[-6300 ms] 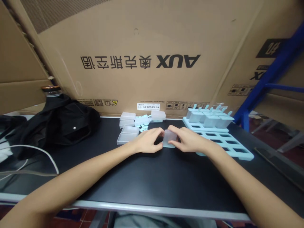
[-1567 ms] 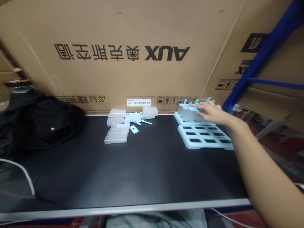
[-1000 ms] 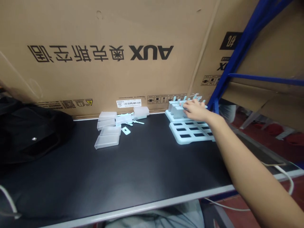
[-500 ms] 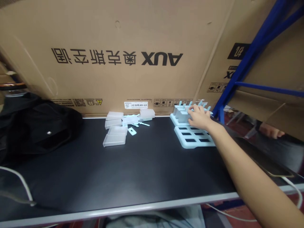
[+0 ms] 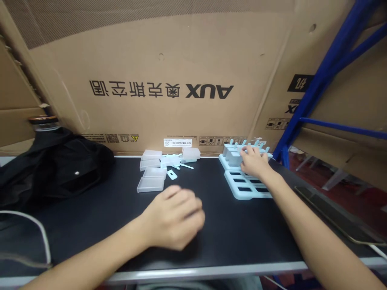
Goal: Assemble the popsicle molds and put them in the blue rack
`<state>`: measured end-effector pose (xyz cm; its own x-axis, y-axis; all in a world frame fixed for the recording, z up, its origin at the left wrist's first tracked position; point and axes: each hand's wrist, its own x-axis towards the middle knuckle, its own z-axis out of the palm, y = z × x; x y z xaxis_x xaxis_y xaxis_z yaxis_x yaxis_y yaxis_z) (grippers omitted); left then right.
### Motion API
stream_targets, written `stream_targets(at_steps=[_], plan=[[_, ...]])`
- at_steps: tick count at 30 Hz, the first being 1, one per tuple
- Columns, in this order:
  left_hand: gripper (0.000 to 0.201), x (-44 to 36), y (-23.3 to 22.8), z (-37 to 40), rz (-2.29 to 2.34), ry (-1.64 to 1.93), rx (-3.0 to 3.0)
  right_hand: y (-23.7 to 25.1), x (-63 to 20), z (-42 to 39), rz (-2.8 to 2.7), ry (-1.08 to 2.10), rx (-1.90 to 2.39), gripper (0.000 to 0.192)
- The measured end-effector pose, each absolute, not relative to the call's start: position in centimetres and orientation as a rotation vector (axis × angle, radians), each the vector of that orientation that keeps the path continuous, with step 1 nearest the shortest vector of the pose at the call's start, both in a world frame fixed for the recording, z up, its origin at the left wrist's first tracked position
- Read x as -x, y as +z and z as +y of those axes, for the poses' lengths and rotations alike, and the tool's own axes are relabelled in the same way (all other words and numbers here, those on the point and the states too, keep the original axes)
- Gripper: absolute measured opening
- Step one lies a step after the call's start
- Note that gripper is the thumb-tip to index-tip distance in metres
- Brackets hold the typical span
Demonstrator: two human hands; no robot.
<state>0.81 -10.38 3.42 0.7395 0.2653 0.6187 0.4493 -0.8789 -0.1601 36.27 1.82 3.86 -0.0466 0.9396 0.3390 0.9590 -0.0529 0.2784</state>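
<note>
Single head view, looking forward-down over black table, cardboard box close behind.

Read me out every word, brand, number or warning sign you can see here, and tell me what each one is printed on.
"AUX", upside down: big cardboard box behind the table.
Row of Chinese characters beside it, upside down: same box.
"25": white sticker at the box's bottom edge; its smaller print is unreadable.
Yellow warning triangle and handling pictograms: bottom edge, too small to read.
Second box on the right: partial "X" and a black label, unreadable.
</note>
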Motion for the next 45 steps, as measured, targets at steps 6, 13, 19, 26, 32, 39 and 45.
stream_targets(at_steps=[6,13,19,26,32,39,45], plan=[[0.027,0.4,2.4,-4.0,-1.244,-0.474,2.481,4.0,-34.9,0.9,-2.006,-0.876,1.983,0.056],[0.024,1.3,-0.3,-2.3,-1.331,-0.351,2.525,5.0,-30.6,0.2,-2.029,-0.796,1.612,0.031],[0.025,-0.2,-0.6,-1.8,-1.233,-0.446,2.597,1.2,-24.1,0.9,-2.628,-0.413,1.269,0.047],[0.027,0.0,-0.5,-1.7,-0.973,-0.498,2.732,1.1,-24.3,0.5,-2.679,-0.308,1.330,0.032],[0.047,2.7,2.6,-2.0,-1.101,-0.443,2.673,2.5,-24.1,-0.6,-2.577,-0.318,1.395,0.033],[0.062,9.8,5.4,-1.3,-1.710,0.054,2.801,2.4,-22.8,-1.9,-2.702,-0.050,1.288,0.039],[0.051,8.5,5.4,-1.4,-1.478,0.026,3.194,2.1,-23.6,-1.4,-2.661,-0.009,1.374,0.021]])
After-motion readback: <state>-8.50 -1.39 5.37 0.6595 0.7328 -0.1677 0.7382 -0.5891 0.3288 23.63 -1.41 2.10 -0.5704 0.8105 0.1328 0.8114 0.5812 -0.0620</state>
